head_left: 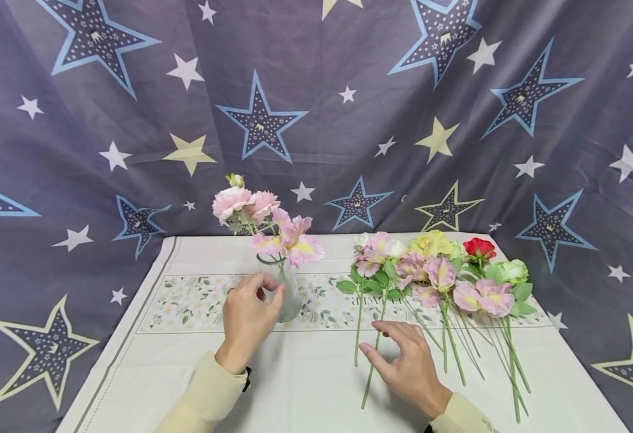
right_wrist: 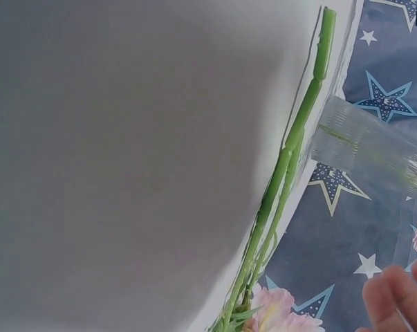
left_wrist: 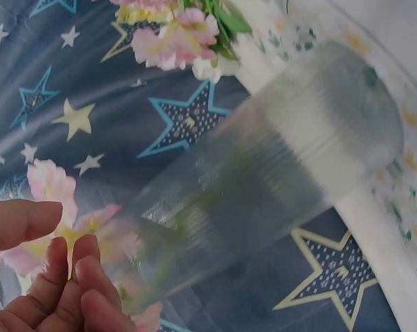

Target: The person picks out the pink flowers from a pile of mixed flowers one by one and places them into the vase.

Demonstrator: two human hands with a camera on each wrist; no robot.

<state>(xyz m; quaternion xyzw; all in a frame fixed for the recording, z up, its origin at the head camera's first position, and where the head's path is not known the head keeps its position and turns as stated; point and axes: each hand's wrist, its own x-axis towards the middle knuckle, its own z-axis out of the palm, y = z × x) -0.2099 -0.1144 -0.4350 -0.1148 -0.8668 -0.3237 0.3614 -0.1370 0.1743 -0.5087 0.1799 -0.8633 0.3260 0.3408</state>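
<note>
A clear glass vase [head_left: 290, 300] stands upright on the left part of the table. It holds a stem of pale pink ruffled blooms [head_left: 232, 202] and a pink-and-yellow iris [head_left: 297, 242] that leans right over the rim. My left hand [head_left: 250, 316] is beside the vase, fingers bent, with a gap between thumb and fingertips and nothing held. In the left wrist view, the vase [left_wrist: 263, 166] lies beyond the fingers. My right hand [head_left: 407, 364] hovers by the green stems [head_left: 373, 367] of the loose flowers, thumb and fingers apart. In the right wrist view only its fingertips [right_wrist: 384, 301] show.
Loose artificial flowers lie on the right: pink irises [head_left: 439, 273], a yellow bloom [head_left: 432, 243], a red rose [head_left: 480, 247] and a pale green bloom [head_left: 513, 270]. Their stems point toward me. The white tablecloth [head_left: 305, 385] bears a floral band. A star-patterned curtain [head_left: 316, 150] hangs behind.
</note>
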